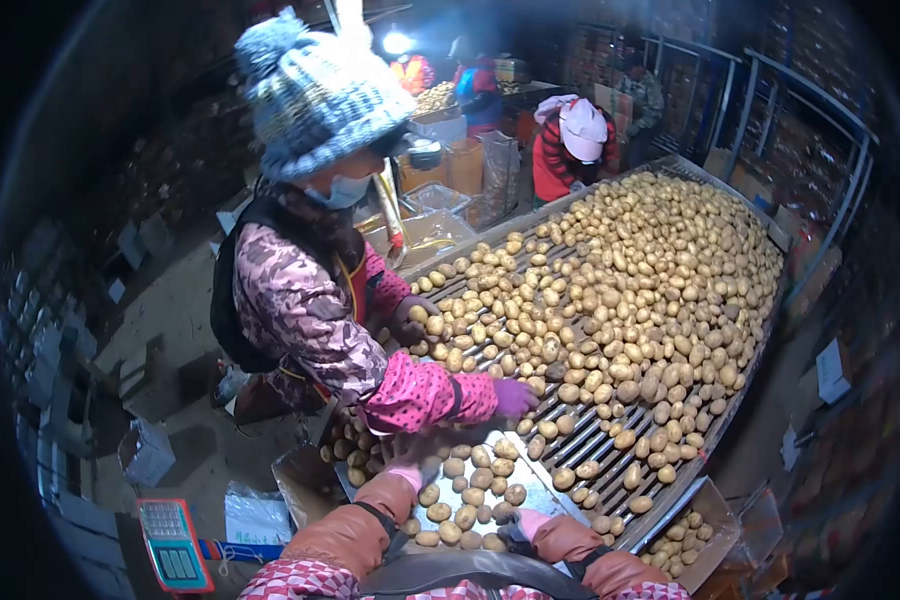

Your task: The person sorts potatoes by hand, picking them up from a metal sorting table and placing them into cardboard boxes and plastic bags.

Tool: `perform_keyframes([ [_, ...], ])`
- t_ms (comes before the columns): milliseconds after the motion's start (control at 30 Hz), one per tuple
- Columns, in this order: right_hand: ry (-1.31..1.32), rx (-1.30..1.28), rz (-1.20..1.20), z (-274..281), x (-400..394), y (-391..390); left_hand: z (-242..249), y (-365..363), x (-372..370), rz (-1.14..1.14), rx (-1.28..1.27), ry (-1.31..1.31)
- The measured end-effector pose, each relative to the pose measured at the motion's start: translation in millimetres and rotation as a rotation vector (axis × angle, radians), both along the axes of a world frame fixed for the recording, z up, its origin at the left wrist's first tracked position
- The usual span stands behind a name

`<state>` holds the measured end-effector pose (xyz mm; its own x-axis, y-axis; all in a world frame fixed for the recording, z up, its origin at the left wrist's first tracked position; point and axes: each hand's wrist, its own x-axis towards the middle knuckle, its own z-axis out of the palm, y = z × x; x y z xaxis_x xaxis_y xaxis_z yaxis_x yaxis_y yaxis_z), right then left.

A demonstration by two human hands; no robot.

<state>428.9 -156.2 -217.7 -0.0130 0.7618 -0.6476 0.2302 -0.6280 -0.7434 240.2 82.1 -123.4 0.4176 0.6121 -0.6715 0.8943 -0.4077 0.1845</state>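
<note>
My left hand, in a greyish glove with a pink cuff, is at the left edge of a pale metal tray among potatoes. Its fingers are blurred, so their grip does not show. My right hand, in a dark glove, lies low at the tray's right side, close against a potato. The sleeve and tray edge partly hide its fingers. Ahead, a slatted sorting table carries a large heap of potatoes. Darker potatoes lie left of my left hand.
A co-worker in a knit hat reaches a purple-gloved hand over the slats from the left. Another person bends at the far side. A scale stands lower left; a potato box is lower right. Metal railings run behind.
</note>
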Motion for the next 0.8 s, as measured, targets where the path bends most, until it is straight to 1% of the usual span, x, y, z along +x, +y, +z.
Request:
perform_keyframes([
  [33, -0.022, 0.046, -0.048, 15.7, 4.8, 12.5, 8.1, -10.5, 4.2, 0.162, 0.041, -0.185],
  [67, -0.044, 0.092, -0.095, 31.7, 9.6, 24.9, -13.9, -13.3, -7.9, 0.15, -0.003, -0.208],
  [100, 0.019, 0.128, -0.165, 28.9, 18.1, 30.2, -35.9, -15.9, -20.0, 0.138, -0.048, -0.23],
  [133, 0.084, 0.165, -0.232, 26.5, 26.7, 35.7, -50.0, -21.0, -37.1, -0.12, 0.144, -0.408],
  [167, 0.266, 0.298, -0.298, -5.3, 45.1, 39.7, -60.9, -23.6, -56.2, -0.378, 0.335, -0.573],
  [200, 0.24, 0.285, -0.348, 6.4, 54.8, 27.7, -63.3, -25.3, -67.3, -0.28, 0.332, -0.465],
  [267, 0.016, 0.301, -0.353, 48.3, 70.6, 6.9, -67.5, -29.4, -89.9, -0.098, 0.324, -0.229],
  [300, -0.186, 0.364, -0.271, 62.8, 78.3, -1.8, -68.5, -31.4, -94.8, 0.053, 0.389, -0.28],
  [333, -0.452, 0.467, -0.114, 72.8, 79.0, 0.8, -37.8, -36.2, -86.9, 0.16, 0.359, -0.309],
  [367, -0.692, 0.574, 0.022, 81.9, 71.1, 13.2, -25.4, -44.1, -81.2, 0.209, 0.367, -0.278],
  [400, -0.876, 0.65, 0.085, 80.8, 59.6, 33.4, -19.6, -50.0, -77.2, 0.19, 0.268, -0.33],
  [433, -0.982, 0.677, 0.099, 71.6, 42.7, 61.8, -19.9, -65.0, -70.4, 0.062, 0.397, -0.533],
  [467, -1.028, 0.418, -0.062, 58.5, 21.2, 96.7, -23.4, -72.7, -60.9, -0.164, 0.326, -0.545],
  [500, -1.038, 0.371, 0.061, 54.7, 0.3, 98.1, -26.6, -73.3, -54.0, -0.392, 0.267, -0.572],
  [533, -1.042, 0.33, 0.186, 50.7, -20.6, 99.8, -32.6, -74.9, -57.0, -0.524, 0.265, -0.56],
  [567, -1.04, 0.297, 0.309, 46.4, -41.4, 101.4, -39.0, -71.1, -57.1, -0.659, 0.275, -0.555],
  [600, -0.936, 0.321, 0.385, 65.2, -49.0, 97.5, -44.4, -61.8, -61.3, -0.596, 0.3, -0.687],
  [633, -0.834, 0.345, 0.453, 72.5, -53.6, 93.0, -52.5, -51.7, -70.8, -0.596, 0.299, -0.686],
  [667, -0.831, 0.343, 0.452, 71.1, -48.8, 85.8, -62.9, -43.0, -82.9, -0.414, 0.371, -0.665],
  [700, -0.588, 0.415, 0.395, 67.9, -35.5, 75.5, -64.4, -38.0, -92.1, -0.231, 0.439, -0.641],
  [733, -0.346, 0.48, 0.328, 63.9, -22.6, 63.9, -65.9, -34.7, -98.5, -0.099, 0.494, -0.551],
  [767, -0.241, 0.483, 0.16, 54.4, -13.7, 49.7, -60.9, -29.9, -101.2, 0.03, 0.546, -0.462],
  [800, -0.006, 0.312, -0.101, 67.4, -8.4, 41.6, -54.2, -19.8, -104.0, 0.011, 0.583, -0.479],
])
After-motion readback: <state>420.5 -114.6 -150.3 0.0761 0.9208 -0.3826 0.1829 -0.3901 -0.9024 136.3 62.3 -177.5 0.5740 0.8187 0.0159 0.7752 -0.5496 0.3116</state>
